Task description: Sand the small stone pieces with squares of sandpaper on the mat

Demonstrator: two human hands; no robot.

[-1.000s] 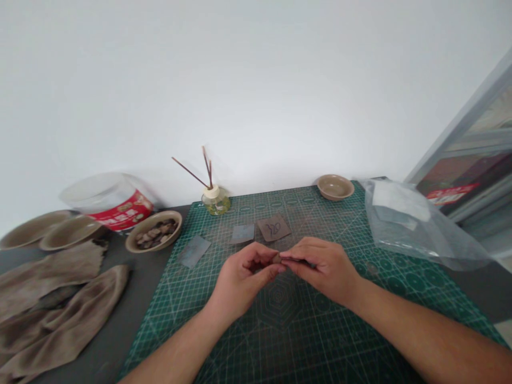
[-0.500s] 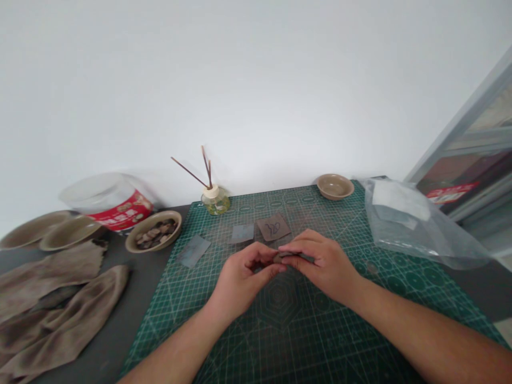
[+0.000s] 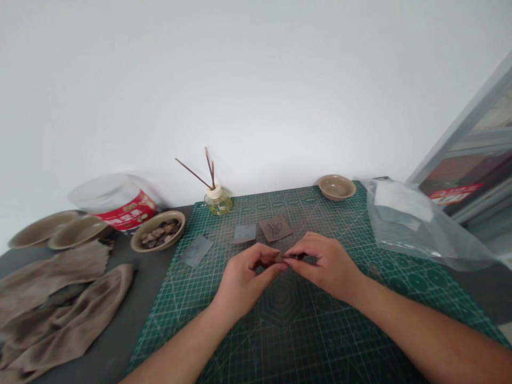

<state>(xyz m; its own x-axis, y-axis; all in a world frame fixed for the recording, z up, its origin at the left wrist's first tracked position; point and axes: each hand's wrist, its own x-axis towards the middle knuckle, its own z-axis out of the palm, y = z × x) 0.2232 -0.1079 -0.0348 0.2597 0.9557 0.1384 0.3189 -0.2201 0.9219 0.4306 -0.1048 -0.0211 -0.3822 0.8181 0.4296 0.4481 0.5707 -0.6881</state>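
Over the green cutting mat (image 3: 192, 320), both my hands meet at the fingertips. My left hand (image 3: 246, 277) pinches a small brown stone (image 3: 279, 258) between thumb and fingers; most of it is covered. Thumb and fingers of my right hand (image 3: 326, 264) close on a thin dark piece of what looks like sandpaper (image 3: 306, 258), right against the stone. Just beyond lies a brown sandpaper square (image 3: 276, 228) with a handwritten number that looks like 320. Beside it on the left are a grey sheet (image 3: 245, 233) and another grey sheet (image 3: 197, 250).
A bowl of small stones (image 3: 158, 231) stands left of the mat, near a red-labelled plastic tub (image 3: 124, 205) and brown cloths (image 3: 80, 314). At the back are a reed diffuser (image 3: 218, 200) and a bowl (image 3: 337, 188). A clear plastic bag (image 3: 416, 226) lies right.
My right fingers have shifted slightly and show less of the thin piece. Both hands stay together at the stone. The whole view has moved a little.
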